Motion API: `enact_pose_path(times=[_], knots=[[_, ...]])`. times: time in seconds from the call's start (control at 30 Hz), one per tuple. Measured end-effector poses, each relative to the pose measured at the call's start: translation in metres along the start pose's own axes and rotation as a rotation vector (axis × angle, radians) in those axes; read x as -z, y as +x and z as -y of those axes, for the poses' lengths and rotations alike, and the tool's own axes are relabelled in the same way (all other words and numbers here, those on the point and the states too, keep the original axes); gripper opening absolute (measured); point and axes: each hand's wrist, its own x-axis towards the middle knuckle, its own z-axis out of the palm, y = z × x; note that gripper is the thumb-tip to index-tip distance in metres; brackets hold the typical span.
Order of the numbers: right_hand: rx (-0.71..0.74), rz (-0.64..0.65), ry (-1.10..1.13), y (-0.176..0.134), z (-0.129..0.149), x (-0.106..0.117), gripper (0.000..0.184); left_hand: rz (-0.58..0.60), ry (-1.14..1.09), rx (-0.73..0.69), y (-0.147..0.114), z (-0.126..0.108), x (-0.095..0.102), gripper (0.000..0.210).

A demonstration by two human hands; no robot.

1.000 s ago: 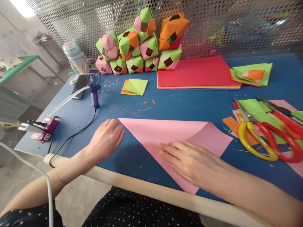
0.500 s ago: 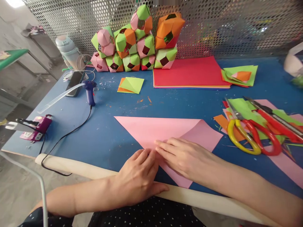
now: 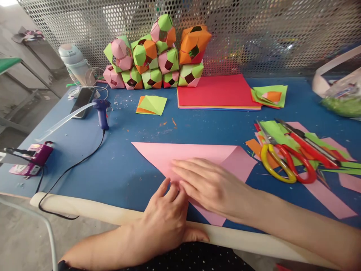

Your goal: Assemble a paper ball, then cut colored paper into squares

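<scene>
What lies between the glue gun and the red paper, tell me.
In the head view, green and orange papers lie between the glue gun and red paper.

Black garment [image 3: 194, 258] had small white dots; dark sleeve edge [image 3: 65, 267] showed on left arm [image 3: 113, 242]. Left hand [image 3: 166, 216], right hand [image 3: 210, 184], forearms [image 3: 293, 218] were bare.

A blue glue gun [image 3: 103, 117] lies beside a dark phone [image 3: 84, 98], a bottle [image 3: 75, 67] behind. Scissors [image 3: 280, 149] and a red cutter [image 3: 307, 147] rest on paper scraps [image 3: 272, 130]. Paper balls [image 3: 144, 56] stand stacked before perforated mesh [image 3: 242, 41].
</scene>
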Motion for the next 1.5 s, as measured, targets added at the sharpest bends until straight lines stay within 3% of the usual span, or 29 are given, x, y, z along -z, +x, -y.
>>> enact_pose_path(times=[0.03,0.13,0.23,0.33,0.57,0.8,1.1,1.3,1.5], knots=[[-0.003,0.009,0.086,0.008,-0.001,-0.007,0.039,-0.026,-0.006,-0.004,0.000,0.000,-0.002,0.086],[0.008,0.212,0.261,0.027,-0.015,-0.030,0.055,-0.057,-0.006,-0.006,-0.002,-0.001,-0.005,0.088],[-0.040,0.408,0.280,0.037,-0.031,-0.047,0.074,-0.033,0.004,0.005,-0.003,-0.003,-0.008,0.091],[-0.057,0.458,0.243,0.045,-0.038,-0.056,0.087,-0.034,0.020,0.003,-0.003,-0.004,-0.008,0.093],[-0.048,0.387,0.154,0.039,-0.048,-0.056,0.093,-0.034,0.035,-0.029,0.000,-0.001,-0.003,0.094],[-0.105,0.316,-0.054,-0.018,-0.076,-0.036,0.087,-0.057,0.037,-0.029,-0.001,-0.001,-0.001,0.093],[-0.263,0.294,-0.291,-0.088,-0.100,-0.006,0.088,0.060,0.051,-0.130,0.010,0.009,0.012,0.078],[-0.319,0.091,-0.320,-0.058,-0.067,-0.020,0.081,0.207,0.090,-0.248,0.033,0.026,0.024,0.017],[-0.215,0.006,-0.245,-0.034,-0.043,-0.052,0.067,0.287,0.121,-0.108,0.058,0.046,0.006,0.020]])
